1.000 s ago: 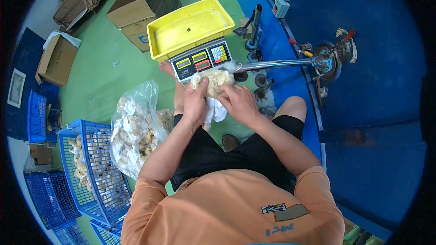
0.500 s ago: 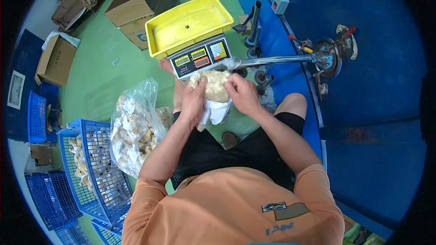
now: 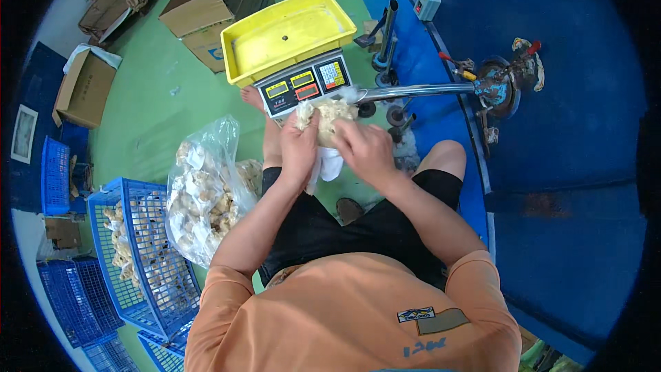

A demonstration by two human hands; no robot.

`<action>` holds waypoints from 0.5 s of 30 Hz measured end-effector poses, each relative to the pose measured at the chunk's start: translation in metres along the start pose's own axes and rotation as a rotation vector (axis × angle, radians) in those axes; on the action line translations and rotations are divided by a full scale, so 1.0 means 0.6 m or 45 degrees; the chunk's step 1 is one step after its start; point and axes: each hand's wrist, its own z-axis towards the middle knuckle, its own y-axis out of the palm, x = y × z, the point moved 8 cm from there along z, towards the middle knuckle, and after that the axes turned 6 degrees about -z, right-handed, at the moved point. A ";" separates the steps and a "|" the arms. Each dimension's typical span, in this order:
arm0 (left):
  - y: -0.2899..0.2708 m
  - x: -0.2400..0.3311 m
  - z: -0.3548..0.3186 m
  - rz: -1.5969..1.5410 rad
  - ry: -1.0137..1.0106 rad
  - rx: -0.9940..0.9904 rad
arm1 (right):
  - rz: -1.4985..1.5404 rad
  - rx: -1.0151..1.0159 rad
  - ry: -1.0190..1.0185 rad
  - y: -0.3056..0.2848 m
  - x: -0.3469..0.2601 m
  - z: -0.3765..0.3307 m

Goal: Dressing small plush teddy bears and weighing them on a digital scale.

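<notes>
Fluffy cream-coloured bundle (image 3: 334, 118) with a white cloth piece (image 3: 331, 164) hanging below it is held at the centre of the frame, a little above the middle. Compared with half a second ago, the right hand (image 3: 368, 151) has come inward over its lower right, a tuft now stands apart beside the left thumb, and less white cloth shows; I judge that the fluff is being worked by the fingers while the left hand (image 3: 300, 148) steadies it. That left hand pinches the bundle's left side, thumb on top; the right has curled fingers against the fluff, though whether they pinch it I cannot tell. Just above is a grey electronic scale (image 3: 296, 93) bearing a yellow rectangular plastic tray (image 3: 303, 38). Farther out, a clear plastic bag (image 3: 224, 139) of similar pieces and a blue plastic lattice basket (image 3: 165, 317) stand at lower left
</notes>
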 end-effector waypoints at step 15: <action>0.138 0.048 0.128 0.224 0.023 -0.445 | -0.008 -0.006 0.184 -0.005 0.080 0.008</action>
